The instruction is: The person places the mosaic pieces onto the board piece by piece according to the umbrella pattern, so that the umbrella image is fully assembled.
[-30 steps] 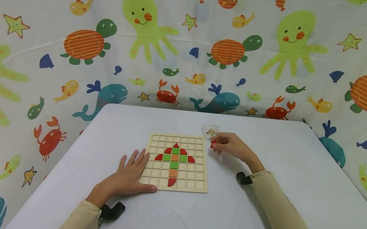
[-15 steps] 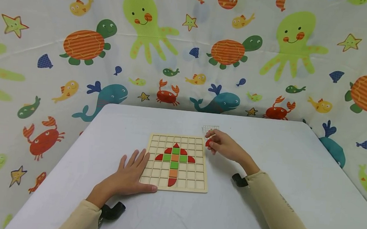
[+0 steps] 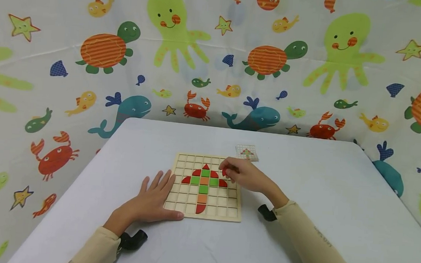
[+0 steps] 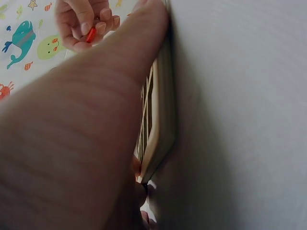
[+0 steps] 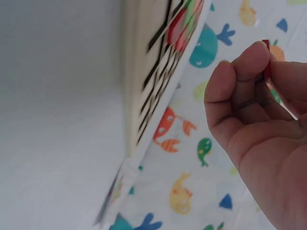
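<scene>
A square wooden grid board [image 3: 222,201] lies on the white table. Flat red, green and orange tiles [image 3: 203,189] form a rocket-like figure in its cells. With fingers spread and straight, my left hand [image 3: 150,202] rests along the board's left edge, thumb at the near-left corner. My right hand [image 3: 249,175] is over the board's right part and pinches a small red tile [image 3: 224,172] between thumb and fingers. In the right wrist view only the thin edge of that red tile [image 5: 266,62] shows; its full shape is hidden.
A small stack of printed cards [image 3: 247,152] lies just beyond the board's far-right corner. The top card has a gridded coloured figure. A patterned sea-animal cloth [image 3: 209,46] hangs behind the table [image 3: 296,162]. Black wrist cameras [image 3: 133,240] protrude from both wrists.
My right hand has moved left from beside the cards to above the board, carrying the red tile. The cards are uncovered now. My left hand stays at the board's edge.
</scene>
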{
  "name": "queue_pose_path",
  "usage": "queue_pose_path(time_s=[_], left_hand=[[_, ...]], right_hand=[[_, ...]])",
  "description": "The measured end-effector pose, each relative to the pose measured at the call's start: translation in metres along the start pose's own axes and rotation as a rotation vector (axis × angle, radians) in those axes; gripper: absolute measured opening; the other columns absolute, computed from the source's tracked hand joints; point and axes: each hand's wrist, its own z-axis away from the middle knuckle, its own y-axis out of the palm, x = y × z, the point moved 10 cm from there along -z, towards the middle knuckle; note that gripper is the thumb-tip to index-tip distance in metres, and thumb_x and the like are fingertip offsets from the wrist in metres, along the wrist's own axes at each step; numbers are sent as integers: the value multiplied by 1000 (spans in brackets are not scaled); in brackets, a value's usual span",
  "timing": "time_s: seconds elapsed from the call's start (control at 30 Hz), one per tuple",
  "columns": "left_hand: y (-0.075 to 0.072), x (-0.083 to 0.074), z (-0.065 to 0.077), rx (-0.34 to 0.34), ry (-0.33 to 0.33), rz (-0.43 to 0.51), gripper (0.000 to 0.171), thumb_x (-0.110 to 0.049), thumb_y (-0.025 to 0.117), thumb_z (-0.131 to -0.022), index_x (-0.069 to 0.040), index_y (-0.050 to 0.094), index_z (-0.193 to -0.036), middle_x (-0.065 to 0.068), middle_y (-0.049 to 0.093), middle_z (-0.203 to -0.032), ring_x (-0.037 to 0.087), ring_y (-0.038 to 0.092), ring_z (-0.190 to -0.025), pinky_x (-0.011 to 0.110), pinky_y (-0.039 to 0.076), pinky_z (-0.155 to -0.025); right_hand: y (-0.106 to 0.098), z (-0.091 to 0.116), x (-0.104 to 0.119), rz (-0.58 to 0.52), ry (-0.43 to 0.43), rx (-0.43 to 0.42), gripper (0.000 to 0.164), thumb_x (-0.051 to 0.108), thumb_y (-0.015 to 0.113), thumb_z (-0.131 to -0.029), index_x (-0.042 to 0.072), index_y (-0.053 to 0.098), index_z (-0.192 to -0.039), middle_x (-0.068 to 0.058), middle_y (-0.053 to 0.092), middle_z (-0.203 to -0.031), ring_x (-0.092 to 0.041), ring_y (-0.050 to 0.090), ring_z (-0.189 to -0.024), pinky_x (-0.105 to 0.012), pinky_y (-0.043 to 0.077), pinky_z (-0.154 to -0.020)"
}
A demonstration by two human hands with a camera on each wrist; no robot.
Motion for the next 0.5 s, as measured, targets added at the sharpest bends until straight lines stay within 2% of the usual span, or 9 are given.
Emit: queue_pose_path(time_s=[0.1,0.23,0.33,0.5], left_hand=[[3,0,-2,7,-3,-10,132,-80,71,-81,0,16,-170,23,6,-177,48,-3,-161,73,-7,-120],[5,1,-4,17,-8,-14,132,-81,71,-81,0,15,-170,22,5,-178,47,-3,-162,73,-7,-120],[4,1,-4,18,-12,-8,132,-80,71,-81,0,15,-170,22,5,-178,47,-4,-162,73,-8,-120],[1,1,-2,16,-14,-16,132,-80,71,-82,-1,14,-171,21,4,-178,46,-5,-162,72,-9,-121]], right_hand=[[11,-3,15,49,-58,31,25,-4,52,-109,-1,67,-128,-12,68,-112,-23,63,-92,-32,56,-84],[26,-10,30,78,-114,69,24,-3,56,-108,0,65,-130,-4,69,-110,-18,61,-97,-30,56,-88],[37,-16,40,77,-134,101,20,1,62,-107,0,64,-127,2,68,-99,-15,61,-89,-29,57,-82],[55,-24,57,116,-173,157,16,4,68,-106,1,67,-122,5,68,-95,-10,60,-83,-26,55,-78]])
